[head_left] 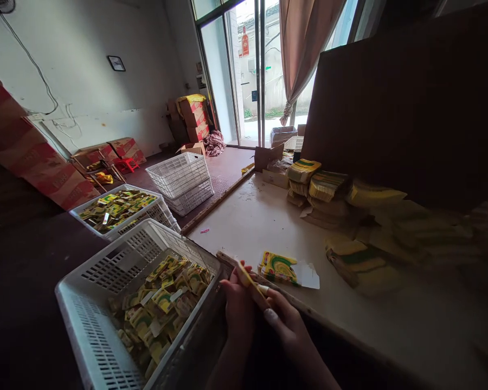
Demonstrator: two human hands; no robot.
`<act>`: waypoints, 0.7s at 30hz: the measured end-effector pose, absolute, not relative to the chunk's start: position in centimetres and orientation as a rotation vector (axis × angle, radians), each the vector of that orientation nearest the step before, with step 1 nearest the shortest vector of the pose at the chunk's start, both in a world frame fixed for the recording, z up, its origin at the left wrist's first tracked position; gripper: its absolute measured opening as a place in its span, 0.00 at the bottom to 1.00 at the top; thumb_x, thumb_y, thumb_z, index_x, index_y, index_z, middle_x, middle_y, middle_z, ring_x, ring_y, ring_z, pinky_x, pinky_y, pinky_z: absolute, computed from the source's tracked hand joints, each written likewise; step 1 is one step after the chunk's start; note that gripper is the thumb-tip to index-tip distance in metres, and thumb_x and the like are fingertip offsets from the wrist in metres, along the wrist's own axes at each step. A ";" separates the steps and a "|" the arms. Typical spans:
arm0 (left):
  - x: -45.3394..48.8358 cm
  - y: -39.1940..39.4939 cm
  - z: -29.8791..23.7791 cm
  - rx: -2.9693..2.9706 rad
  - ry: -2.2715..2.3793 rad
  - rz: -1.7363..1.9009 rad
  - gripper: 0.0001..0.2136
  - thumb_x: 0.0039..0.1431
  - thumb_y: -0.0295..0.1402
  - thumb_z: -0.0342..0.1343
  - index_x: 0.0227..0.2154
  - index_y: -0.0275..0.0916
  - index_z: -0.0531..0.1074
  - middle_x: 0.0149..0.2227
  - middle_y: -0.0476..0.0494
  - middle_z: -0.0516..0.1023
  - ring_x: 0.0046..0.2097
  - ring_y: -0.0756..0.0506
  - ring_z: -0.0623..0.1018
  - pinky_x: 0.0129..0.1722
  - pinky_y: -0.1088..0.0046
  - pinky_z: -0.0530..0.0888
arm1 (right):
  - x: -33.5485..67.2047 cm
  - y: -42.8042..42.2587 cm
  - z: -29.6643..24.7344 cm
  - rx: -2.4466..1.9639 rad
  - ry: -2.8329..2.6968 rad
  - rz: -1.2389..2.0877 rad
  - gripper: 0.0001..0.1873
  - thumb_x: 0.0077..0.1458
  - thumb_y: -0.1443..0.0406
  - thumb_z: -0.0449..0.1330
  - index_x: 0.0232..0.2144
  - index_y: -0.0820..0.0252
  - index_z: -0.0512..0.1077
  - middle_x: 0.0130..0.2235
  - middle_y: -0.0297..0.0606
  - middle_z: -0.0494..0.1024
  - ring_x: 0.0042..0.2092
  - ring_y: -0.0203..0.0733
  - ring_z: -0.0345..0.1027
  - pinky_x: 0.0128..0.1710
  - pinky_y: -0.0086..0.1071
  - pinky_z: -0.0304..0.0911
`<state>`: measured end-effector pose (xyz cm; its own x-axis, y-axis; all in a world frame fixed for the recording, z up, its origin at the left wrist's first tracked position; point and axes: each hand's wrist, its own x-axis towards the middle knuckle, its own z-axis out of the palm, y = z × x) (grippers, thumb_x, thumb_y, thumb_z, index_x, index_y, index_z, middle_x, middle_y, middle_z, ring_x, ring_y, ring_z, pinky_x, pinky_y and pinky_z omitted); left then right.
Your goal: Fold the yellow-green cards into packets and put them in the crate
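Head view: looking down across the edge of a pale table (pixel 264 216), with baskets sitting lower down to its left.
Red cartons (pixel 44 168): leaning in a row at the far left, in shadow.
Far basket (pixel 154 214): sitting behind the near one, carrying a flat layer of yellow-green packets.
Near basket (pixel 97 336): standing just beside the left hand, white and slotted, holding a loose heap of the same packets.
Empty baskets (pixel 181 173): 2 of them nesting in a stack, standing further back near the table's long edge.
Left hand (pixel 239 306): curling its fingers narrowly around the yellow packet, gripping it from the left at the table's near edge.
Yellow packet (pixel 250 281): being held edge-on between the 2 hands, tilting up toward the table, just over its near edge.
Right hand (pixel 284 322): pinching the lower end of the yellow packet, with fingers pressing close together and touching the left hand.
Flat packet (pixel 278 266): lying face up on the table just beyond the hands, overlapping a white card (pixel 310 276).
Packet stacks (pixel 325 187): piling up along the right of the table, blurring toward the edge.
Cardboard sheet (pixel 410 108): standing upright behind the stacks, shading them.
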<state>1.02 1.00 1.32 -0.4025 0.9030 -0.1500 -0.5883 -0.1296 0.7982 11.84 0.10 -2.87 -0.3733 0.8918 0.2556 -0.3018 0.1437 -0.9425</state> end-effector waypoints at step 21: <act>0.9 1.4 0.3 0.641 1.290 1.717 0.27 0.31 0.52 0.71 0.22 0.30 0.72 0.23 0.45 0.73 0.26 0.52 0.71 0.29 0.78 0.70 | 14.0 0.8 -1.9 -0.700 -1.526 0.715 0.09 0.59 0.71 0.53 0.37 0.61 0.74 0.33 0.34 0.77 0.34 0.33 0.74 0.34 0.20 0.68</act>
<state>0.92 1.38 0.26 -0.4888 0.8671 -0.0956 -0.3331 -0.0842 0.9391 13.95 0.79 -1.93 -0.0675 0.7807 0.6212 0.0222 0.6237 -0.7814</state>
